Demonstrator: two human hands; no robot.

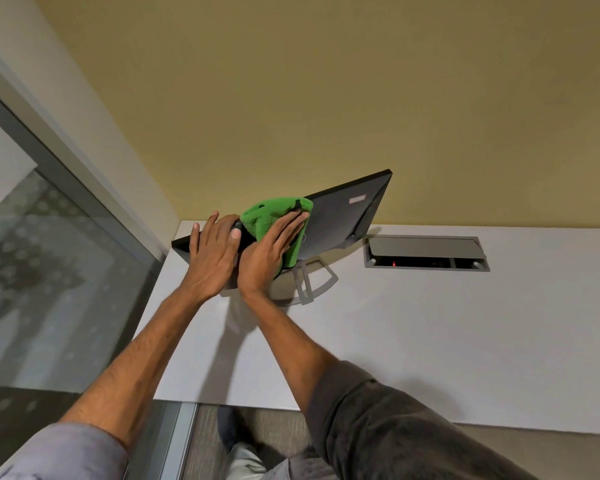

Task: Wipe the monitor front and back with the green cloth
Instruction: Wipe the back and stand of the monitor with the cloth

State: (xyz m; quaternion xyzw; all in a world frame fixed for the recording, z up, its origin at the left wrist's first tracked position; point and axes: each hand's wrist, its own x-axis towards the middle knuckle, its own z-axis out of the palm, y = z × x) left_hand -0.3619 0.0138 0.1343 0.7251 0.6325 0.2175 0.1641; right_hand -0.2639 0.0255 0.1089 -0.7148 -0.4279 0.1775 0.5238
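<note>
Monitor [340,216] stands tilted on white desk [430,323], rear panel toward camera. Right hand [267,254], fingers straight, presses green cloth [267,216] flat against rear panel. Left hand [212,258], fingers spread, rests on monitor's upper edge just beside cloth.

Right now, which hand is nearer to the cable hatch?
Right. The right hand lies on the green cloth, left of the cable hatch; the left hand is farther left.
</note>
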